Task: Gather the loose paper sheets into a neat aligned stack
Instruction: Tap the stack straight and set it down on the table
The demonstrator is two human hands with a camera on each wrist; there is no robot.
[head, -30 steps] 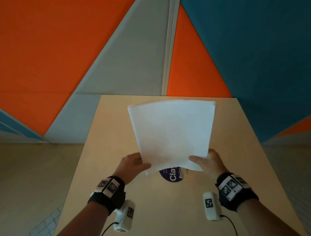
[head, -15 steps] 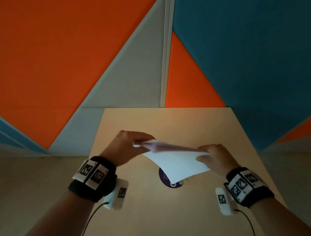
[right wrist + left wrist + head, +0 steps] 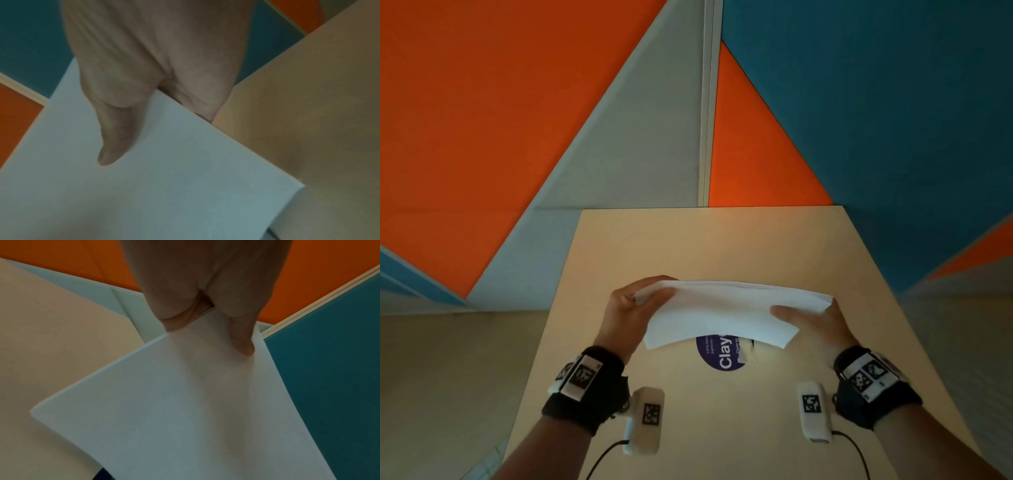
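the surface (image 3: 722, 240) is a pale wooden top set against orange, grey and teal wall panels (image 3: 517, 102). a round purple sticker (image 3: 722, 359) lies on the surface and serves as the landmark here.

the paper stack (image 3: 722, 308) is held in the air directly above the sticker, covering the sticker's far part. it lies nearly flat, its near edge drooping toward the sticker. the far edge shows several layered sheet edges that appear closely aligned; no loose sheets are visible elsewhere on the surface.

the left hand (image 3: 626, 315) grips the stack's short end to the left of the sticker, thumb on top and fingers (image 3: 176, 318) curled underneath. the right hand (image 3: 822, 325) grips the opposite end to the right of the sticker, thumb pressed flat on top; its fingers pass beneath the sheets and are hidden.

handling note: the sheets are light, thin and flexible, and sag where unsupported. smooth sheets are likely to slide against one another if the pinch loosens. take hold at opposite short ends, as shown, with moderate pressure; excess force is likely to crease them. the stack probably still needs setting down squarely on the surface.
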